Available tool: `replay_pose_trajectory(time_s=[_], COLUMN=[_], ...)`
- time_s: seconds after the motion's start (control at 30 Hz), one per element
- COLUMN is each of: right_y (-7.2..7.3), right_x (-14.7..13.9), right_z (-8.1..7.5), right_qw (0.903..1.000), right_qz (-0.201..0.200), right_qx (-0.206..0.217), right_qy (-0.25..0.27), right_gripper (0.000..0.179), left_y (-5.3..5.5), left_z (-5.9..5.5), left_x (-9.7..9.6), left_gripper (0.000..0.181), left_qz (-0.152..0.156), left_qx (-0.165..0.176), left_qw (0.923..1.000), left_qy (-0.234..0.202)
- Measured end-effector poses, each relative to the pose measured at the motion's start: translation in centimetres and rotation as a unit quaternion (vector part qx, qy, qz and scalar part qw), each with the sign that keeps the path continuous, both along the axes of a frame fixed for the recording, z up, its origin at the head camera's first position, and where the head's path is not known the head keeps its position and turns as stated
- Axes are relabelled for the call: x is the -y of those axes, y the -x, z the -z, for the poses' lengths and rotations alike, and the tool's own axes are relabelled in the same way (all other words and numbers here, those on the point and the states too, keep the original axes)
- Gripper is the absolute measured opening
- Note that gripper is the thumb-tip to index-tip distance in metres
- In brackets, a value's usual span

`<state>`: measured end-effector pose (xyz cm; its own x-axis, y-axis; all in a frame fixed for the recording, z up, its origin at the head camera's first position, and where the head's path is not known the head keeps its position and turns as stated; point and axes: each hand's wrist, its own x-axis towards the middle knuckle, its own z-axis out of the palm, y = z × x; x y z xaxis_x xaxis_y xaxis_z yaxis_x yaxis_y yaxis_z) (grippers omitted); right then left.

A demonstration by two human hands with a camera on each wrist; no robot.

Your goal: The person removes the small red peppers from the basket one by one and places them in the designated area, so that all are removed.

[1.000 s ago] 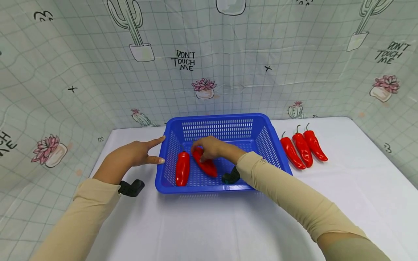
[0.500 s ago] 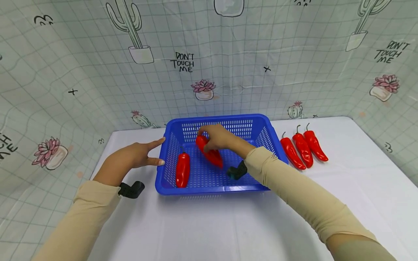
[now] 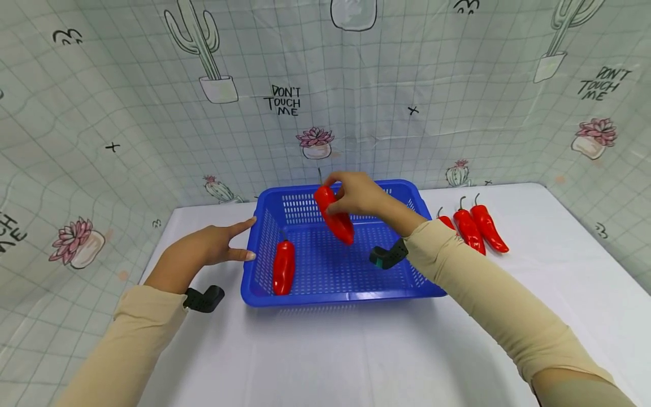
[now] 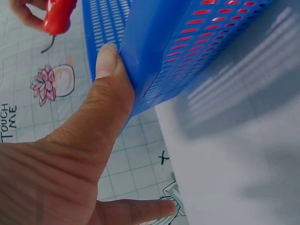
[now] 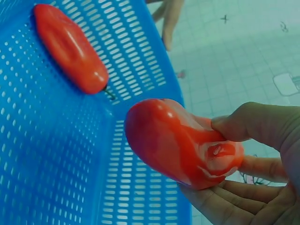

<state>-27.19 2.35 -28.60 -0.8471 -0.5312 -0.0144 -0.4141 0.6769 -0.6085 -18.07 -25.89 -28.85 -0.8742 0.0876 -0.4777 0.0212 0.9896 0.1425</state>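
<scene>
My right hand pinches a red chili pepper between thumb and fingers, above the blue plastic basket. Its stem points up and its tip hangs down to the right. In the right wrist view the glossy pepper hides part of the basket wall. Another red pepper lies along the left side inside the basket. My left hand is at the basket's left rim, with thumb and index finger spread. The left wrist view shows the thumb straight against the rim.
Several red peppers lie side by side on the white table, right of the basket; my right forearm partly covers one. A patterned cloth rises behind the table and along its sides.
My right hand has lifted the pepper off the basket floor, moving up and to the right. The other pepper stays in place, and my left hand is still at the rim.
</scene>
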Motion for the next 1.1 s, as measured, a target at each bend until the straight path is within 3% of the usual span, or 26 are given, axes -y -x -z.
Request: replay_pose_trajectory(time_s=[0.27, 1.1], right_y=[-0.2, -0.1], right_x=[-2.2, -6.2], right_z=[-0.1, -2.3], right_qw=[0.9988, 0.9969], right_qz=[0.043, 0.063], right_qx=[0.001, -0.018], right_qy=[0.023, 0.043], right_gripper=[0.054, 0.058], left_y=[0.1, -0.4], left_z=[0.2, -0.3], left_x=[-0.6, -0.7], left_gripper=[0.094, 0.094], left_qz=[0.010, -0.005], left_qx=[0.000, -0.004], left_qw=[0.9999, 0.9998], left_qy=[0.009, 0.018])
